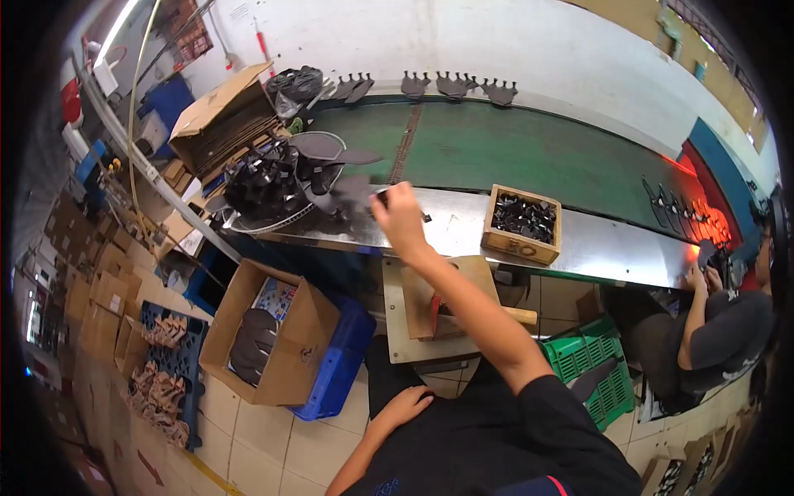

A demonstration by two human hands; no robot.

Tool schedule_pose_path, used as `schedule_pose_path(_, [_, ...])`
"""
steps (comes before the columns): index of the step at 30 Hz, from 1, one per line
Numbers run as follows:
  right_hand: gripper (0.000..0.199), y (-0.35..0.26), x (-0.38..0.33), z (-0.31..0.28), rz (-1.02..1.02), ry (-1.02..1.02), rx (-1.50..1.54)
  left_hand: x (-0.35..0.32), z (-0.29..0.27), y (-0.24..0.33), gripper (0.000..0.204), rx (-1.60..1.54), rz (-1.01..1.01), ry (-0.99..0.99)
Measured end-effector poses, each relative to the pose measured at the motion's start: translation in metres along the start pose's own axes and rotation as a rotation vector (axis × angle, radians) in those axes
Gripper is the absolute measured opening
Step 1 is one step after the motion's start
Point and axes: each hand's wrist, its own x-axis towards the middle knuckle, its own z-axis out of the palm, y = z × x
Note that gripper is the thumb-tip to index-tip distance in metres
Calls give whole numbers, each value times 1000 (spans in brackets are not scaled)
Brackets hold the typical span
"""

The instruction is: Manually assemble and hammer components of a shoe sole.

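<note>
My right hand reaches forward over the metal bench edge and grips a dark flat sole-shaped piece at the side of a round wire basket heaped with similar dark pieces. My left hand rests low near my lap with fingers loosely apart, holding nothing. A small wooden board with a red-handled tool sits in front of me below the bench.
A green conveyor belt carries dark pieces along its far edge. A wooden box of small dark parts stands on the bench. Cardboard boxes, a blue crate and a green crate sit on the floor. Another person sits at right.
</note>
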Motion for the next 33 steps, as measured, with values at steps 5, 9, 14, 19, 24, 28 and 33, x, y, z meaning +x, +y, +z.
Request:
schedule_pose_path(5, [40,28,-42,69,230,-445,124,-21,10,3,34,57,40,246])
schedule_pose_path(9, [39,46,-44,73,186,-570,35,-9,-3,7,35,-70,-79,216])
schedule_pose_path(14, [32,79,-19,65,269,-495,40,15,-14,0,37,77,-10,70])
schedule_pose_path(19, [37,39,-15,6,65,-977,-143,12,-11,-7,37,83,27,39])
schedule_pose_path(24, [49,2,-85,-171,55,-914,-278,8,-32,29,43,-182,-158,-167])
schedule_pose_path(28, [58,15,-164,-221,-29,-559,-644,23,-83,89,40,-164,-47,-596])
schedule_pose_path(33, [41,28,-181,-247,225,-671,-519,41,-177,192,25,-104,250,-141])
